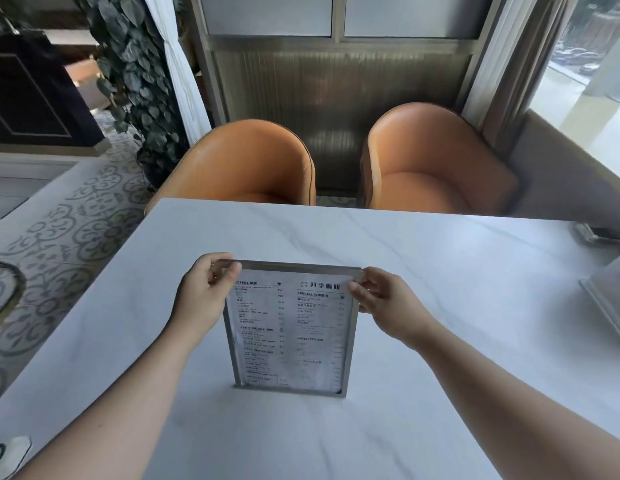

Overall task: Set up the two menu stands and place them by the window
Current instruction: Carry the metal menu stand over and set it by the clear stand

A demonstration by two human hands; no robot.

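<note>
A clear acrylic menu stand (290,334) with a printed white menu sheet stands upright on the white marble table (440,265), near the middle front. My left hand (206,289) pinches its top left corner. My right hand (381,296) pinches its top right corner. A second clear stand (610,306) shows partly at the table's right edge, close to the window (585,81); most of it is cut off by the frame.
Two orange armchairs (253,164) (436,161) sit behind the table's far edge. A small clear object (587,233) lies at the far right corner. A leafy plant (135,74) and patterned floor tiles (59,230) are to the left.
</note>
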